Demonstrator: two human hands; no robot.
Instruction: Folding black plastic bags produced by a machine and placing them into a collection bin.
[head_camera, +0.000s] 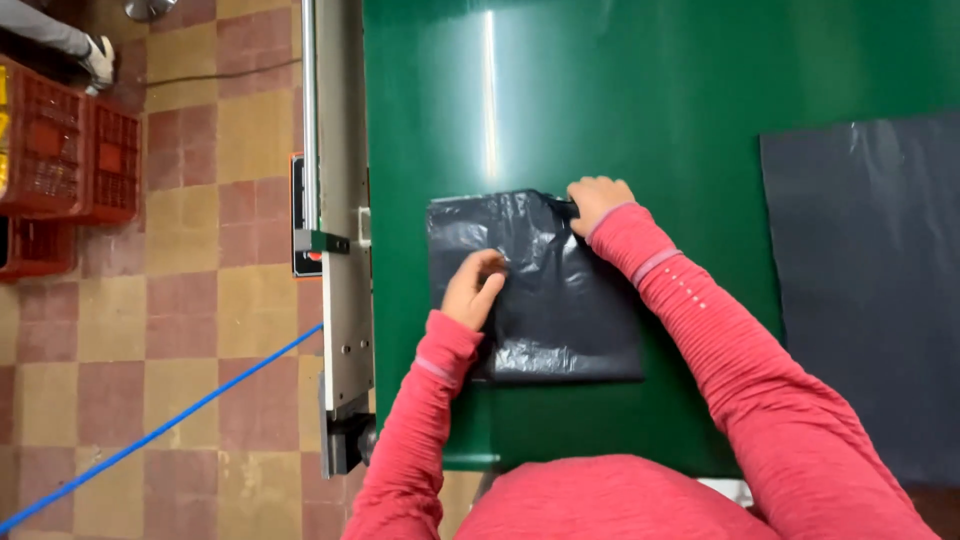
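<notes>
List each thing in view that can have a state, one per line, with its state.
Black plastic bag: folded into a rough square, crinkled, lying flat on the green table.
Left hand: pressing on the bag's left part, fingers curled.
Right hand: gripping the bag's top edge.
Dark sheet: spread flat on the table's right side.
Red crates: stacked on the floor.
</notes>
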